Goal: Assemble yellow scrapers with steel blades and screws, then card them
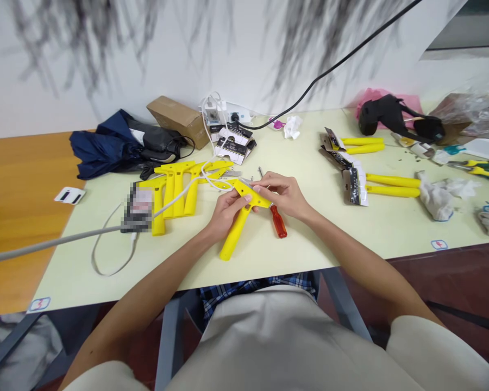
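Note:
A yellow plier-like tool part [235, 236], with a long handle and a broad angled head, is held above the table in both hands. My left hand [224, 214] is closed round it where the handle meets the head, thumb on top. My right hand [285, 195] has its fingers pinched at the head's upper edge, partly hiding it. A red-handled screwdriver [279, 221] lies on the table under my right hand, its tip showing beyond. Several similar yellow tool parts [179, 190] lie side by side to the left, some with grey metal pieces.
White cables cross the left side, near a dark pixelated device [137, 209]. Behind are a navy umbrella [101, 144], a cardboard box [177, 122], small black-and-white boxes [233, 147] and a power strip [240, 113]. Carded yellow-handled pliers [391, 184] and crumpled gloves [436, 198] lie right.

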`<state>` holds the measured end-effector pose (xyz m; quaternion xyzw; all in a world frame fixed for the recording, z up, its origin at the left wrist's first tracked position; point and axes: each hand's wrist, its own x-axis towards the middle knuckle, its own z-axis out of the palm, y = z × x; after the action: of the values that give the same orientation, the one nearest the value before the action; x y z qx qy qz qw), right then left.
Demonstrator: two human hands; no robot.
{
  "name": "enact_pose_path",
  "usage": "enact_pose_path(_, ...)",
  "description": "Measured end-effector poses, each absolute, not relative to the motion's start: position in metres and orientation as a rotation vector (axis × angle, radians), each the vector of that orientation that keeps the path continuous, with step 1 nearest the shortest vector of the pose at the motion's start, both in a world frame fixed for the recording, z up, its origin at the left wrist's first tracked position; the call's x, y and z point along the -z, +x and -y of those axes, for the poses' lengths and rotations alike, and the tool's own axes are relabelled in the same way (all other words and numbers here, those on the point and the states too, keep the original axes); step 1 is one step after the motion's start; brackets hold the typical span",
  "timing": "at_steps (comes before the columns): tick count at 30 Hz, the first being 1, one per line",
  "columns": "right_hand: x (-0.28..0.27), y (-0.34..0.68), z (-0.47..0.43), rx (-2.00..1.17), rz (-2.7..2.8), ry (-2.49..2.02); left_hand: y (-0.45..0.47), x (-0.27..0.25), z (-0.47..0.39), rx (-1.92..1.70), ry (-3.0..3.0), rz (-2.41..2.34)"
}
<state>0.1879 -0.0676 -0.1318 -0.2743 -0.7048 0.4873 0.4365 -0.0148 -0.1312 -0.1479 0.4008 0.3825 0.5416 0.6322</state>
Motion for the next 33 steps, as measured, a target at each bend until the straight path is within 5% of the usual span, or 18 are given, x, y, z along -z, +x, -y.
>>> enact_pose_path(21,0.132,0.187,0.062,-1.186,1.807,-0.812,-0.013,0.154,0.123,-1.229,0.831,-0.789)
enact_pose_path(33,0.083,0.163,-0.078,-0.901,2.920,-0.994,-0.054,0.141,0.087,-1.573,0.534,-0.879)
